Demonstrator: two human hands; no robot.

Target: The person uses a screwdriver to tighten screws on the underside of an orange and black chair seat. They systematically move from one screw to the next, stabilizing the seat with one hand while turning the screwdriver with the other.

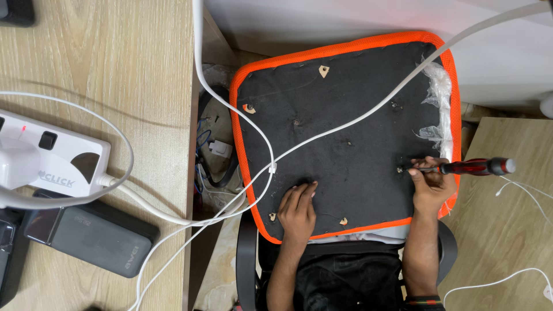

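An upturned seat cushion with a black underside and an orange mesh rim lies across my lap. My left hand rests flat on the black fabric near its front edge, fingers together, holding nothing. In my right hand is a screwdriver with a red and black handle. Its tip meets a small screw in the black fabric at the right side. Small wooden mounting holes show through the fabric.
White cables cross the cushion and trail to a white power strip on the wooden desk at left. A dark power bank lies near the desk's front. Another wooden surface sits at right. Clear plastic wrap clings to the cushion's right edge.
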